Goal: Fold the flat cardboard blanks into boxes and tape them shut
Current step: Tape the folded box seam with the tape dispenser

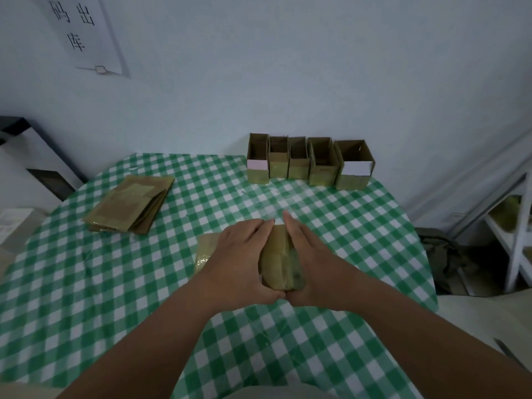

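Pressing in from both sides, the left hand [240, 256] and right hand [312, 262] clamp a small cardboard box [280, 259] just below the middle of the frame, above a table [86, 298] covered with a green-and-white checked cloth. The fingers of both hands lie flat along the box's long sides and point toward the top of the frame, while the two thumbs meet at its near end. Only the top face of the box shows between the palms; a seam runs down it, and whether tape lies over it cannot be told in the dim light.

Partly hidden under the left hand, a flat blank [205, 250] lies on the cloth just left of the box. Well apart, toward the middle left of the frame, a stack of flat blanks [129, 204] rests fanned slightly at its right edge.

Along the far edge of the table, right of centre in the upper half, a row of five boxes [309, 162] stands upright with open tops, close together; the leftmost and rightmost each carry a white panel on the front. In the upper left corner a white sheet [86, 36] with black characters hangs on the wall.
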